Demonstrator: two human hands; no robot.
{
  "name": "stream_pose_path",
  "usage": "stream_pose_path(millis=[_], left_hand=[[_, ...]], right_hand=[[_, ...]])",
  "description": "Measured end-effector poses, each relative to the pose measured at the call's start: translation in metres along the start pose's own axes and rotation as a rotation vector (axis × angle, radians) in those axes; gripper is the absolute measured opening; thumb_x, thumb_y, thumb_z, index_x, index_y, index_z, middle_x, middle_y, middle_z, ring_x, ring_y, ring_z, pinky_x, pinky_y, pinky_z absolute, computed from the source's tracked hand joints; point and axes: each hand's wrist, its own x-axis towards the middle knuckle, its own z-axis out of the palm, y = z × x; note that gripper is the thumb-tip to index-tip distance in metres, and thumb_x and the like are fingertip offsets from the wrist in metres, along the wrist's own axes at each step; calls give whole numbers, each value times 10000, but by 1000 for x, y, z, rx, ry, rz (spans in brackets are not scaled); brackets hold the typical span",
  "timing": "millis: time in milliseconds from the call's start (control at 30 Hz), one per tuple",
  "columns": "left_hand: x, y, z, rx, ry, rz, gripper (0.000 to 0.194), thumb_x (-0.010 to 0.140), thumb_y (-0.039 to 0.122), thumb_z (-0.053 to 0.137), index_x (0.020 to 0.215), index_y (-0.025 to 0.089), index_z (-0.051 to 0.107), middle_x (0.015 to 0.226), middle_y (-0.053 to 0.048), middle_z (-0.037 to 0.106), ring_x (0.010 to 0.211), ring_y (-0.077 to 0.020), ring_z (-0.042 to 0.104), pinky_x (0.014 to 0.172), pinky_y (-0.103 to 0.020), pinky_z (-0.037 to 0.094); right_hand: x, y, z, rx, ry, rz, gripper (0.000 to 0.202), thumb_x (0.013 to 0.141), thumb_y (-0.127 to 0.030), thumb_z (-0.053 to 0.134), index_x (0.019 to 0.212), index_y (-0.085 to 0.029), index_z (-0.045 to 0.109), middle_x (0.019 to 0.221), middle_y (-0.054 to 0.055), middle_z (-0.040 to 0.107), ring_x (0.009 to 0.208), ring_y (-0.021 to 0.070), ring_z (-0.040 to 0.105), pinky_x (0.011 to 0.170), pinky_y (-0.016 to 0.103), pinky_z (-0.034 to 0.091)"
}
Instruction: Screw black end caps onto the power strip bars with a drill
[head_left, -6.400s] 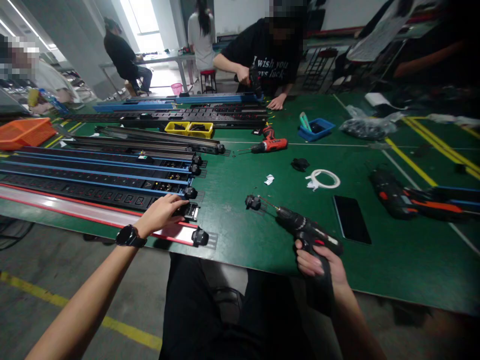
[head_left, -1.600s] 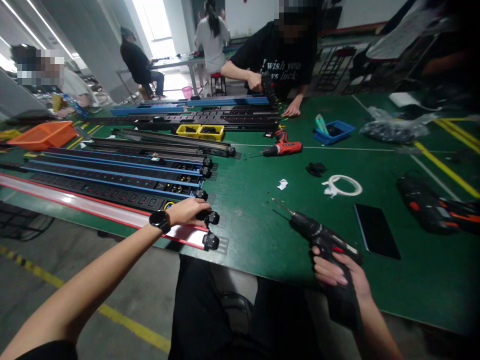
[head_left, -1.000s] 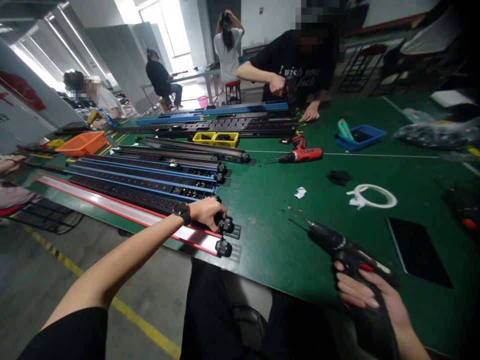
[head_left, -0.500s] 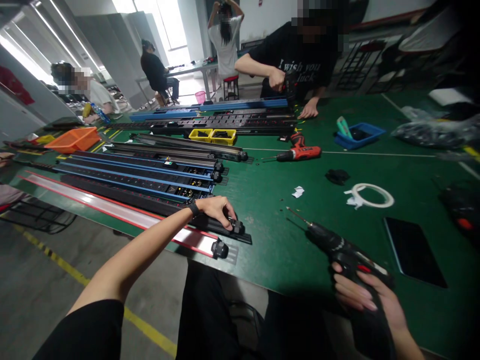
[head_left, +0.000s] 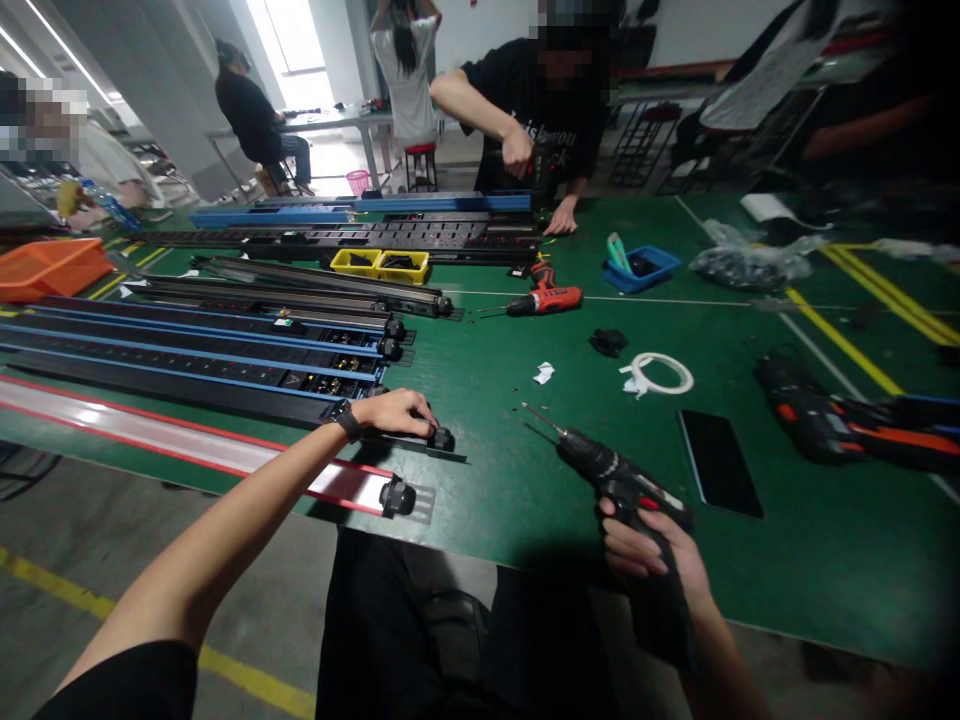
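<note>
My left hand (head_left: 397, 412), closed, grips the near end of a long black rail (head_left: 247, 398) on the green table. By my fingertips is the rail's black cable gland (head_left: 441, 438), and a thin end plate (head_left: 448, 454) shows nearly edge-on. My right hand (head_left: 654, 550) is wrapped around the handle of a black cordless drill (head_left: 619, 478). The drill's long bit points up and left, above the tabletop and apart from the rail. Nearer to me lies a red-edged rail (head_left: 330, 480) with a pale face and its own black cable gland (head_left: 397, 496).
Blue-edged rails (head_left: 315, 350) lie beyond my left hand. A red drill (head_left: 551, 300), a tape roll (head_left: 664, 373), a dark phone-like slab (head_left: 720, 462) and another black-and-orange drill (head_left: 810, 410) lie on the table (head_left: 510, 520). Across it, a co-worker (head_left: 555, 110) leans over more rails.
My view has swung right, so the scene sits further left. The black rail's end plate has turned from flat to nearly edge-on under my left hand. My right hand still holds the drill.
</note>
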Motion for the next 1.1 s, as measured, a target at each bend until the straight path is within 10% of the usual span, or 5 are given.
stream_pose_path(millis=[400,1100], left_hand=[[-25,20,27,265,291,-30,755,803,731,722,1372,244,627,1310,-114,648,1159,-290,628,960,-385,481],[-25,22,29,217,258,-86,556,877,634,705,1258,232,667,1185,-76,722,1077,-251,667,891,-328,482]], right_hand=[[3,-3,-2,-95,-37,-5,302,863,-436,714,1039,-208,620,577,-128,230,448,47,77,419,177,301],[1,2,0,43,-42,-56,297,903,-391,703,1089,-167,644,579,-119,304,435,41,207,455,148,347]])
